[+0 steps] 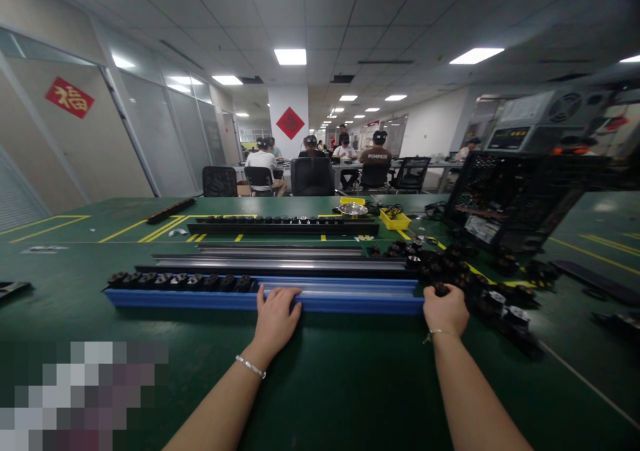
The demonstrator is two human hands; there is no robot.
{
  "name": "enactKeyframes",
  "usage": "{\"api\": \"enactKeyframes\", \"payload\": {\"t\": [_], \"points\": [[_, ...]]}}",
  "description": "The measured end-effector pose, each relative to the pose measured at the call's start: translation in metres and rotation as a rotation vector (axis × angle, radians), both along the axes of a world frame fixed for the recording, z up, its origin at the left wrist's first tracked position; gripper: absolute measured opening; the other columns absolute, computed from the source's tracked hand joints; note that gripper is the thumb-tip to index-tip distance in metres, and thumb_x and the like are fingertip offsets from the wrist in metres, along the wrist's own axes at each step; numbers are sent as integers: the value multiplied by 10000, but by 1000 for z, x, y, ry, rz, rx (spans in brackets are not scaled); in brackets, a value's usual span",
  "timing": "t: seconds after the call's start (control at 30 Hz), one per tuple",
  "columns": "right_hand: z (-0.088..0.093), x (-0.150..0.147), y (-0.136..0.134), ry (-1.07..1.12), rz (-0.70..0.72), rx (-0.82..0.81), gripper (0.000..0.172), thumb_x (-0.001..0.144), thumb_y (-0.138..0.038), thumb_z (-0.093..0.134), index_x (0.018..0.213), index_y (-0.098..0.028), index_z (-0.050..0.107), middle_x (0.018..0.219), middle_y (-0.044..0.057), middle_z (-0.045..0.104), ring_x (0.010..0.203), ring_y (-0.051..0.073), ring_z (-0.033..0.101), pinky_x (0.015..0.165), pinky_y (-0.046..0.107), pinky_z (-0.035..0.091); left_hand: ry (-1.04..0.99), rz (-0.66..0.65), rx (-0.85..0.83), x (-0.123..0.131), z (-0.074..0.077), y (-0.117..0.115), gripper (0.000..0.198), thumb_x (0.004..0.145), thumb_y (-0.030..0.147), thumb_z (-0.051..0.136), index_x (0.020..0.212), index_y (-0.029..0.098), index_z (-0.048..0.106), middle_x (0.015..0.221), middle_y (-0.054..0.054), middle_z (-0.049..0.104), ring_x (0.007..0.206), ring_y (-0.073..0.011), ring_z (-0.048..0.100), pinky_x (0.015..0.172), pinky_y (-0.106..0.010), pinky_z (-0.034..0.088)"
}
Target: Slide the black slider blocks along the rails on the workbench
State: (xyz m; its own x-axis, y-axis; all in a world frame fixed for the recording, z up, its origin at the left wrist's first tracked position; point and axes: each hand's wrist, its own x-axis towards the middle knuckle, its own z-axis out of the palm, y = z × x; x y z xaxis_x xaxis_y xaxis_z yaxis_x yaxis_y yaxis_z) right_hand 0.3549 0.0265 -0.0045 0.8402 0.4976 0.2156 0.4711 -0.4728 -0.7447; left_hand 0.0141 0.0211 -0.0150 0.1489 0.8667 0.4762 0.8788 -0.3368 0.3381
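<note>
A long blue rail (190, 299) with a channel along its top lies across the green table in front of me. Several black parts (179, 281) sit in a row in its left half. My left hand (276, 312) is at the rail's middle, fingers hooked over the near wall beside the last part of the row, thumb on the near side. At the rail's right end, my right hand (446, 309) is closed around a small black part (441, 290). Most of that part is hidden by the fingers.
Grey metal rails (280, 264) and a dark rail with parts (280, 228) lie beyond. Loose black parts (450, 261) are heaped right. Behind them stand a yellow bin (395, 219), a metal bowl (353, 209) and an open computer case (493, 201). People sit farther off.
</note>
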Motion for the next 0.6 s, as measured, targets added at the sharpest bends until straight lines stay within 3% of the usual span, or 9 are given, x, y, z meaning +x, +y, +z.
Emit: {"api": "enactKeyframes", "payload": {"t": [0.23,0.47,0.6], "points": [[-7,19,-3,14,-41,-42,474,700,-425,496,1070,-144,588,931,175,648,850,315,599,721,403,465,-3,-2,4,0,-1,1,227,836,271,479,1027,304,599,1021,17,680,1047,-200,554,1093,-550,56],[-14,42,-10,-143,150,-119,480,697,-444,498,1073,-156,582,923,142,644,873,297,589,740,385,459,-1,-3,8,1,0,0,220,835,272,483,1023,302,593,1022,22,680,1044,-197,552,1089,-549,63],[-16,51,-14,-169,173,-126,489,685,-431,501,1072,-141,571,990,148,615,899,289,579,751,386,465,-5,-2,-1,0,-1,0,222,838,280,478,1027,302,593,1030,18,678,1056,-200,546,1088,-554,63]]}}
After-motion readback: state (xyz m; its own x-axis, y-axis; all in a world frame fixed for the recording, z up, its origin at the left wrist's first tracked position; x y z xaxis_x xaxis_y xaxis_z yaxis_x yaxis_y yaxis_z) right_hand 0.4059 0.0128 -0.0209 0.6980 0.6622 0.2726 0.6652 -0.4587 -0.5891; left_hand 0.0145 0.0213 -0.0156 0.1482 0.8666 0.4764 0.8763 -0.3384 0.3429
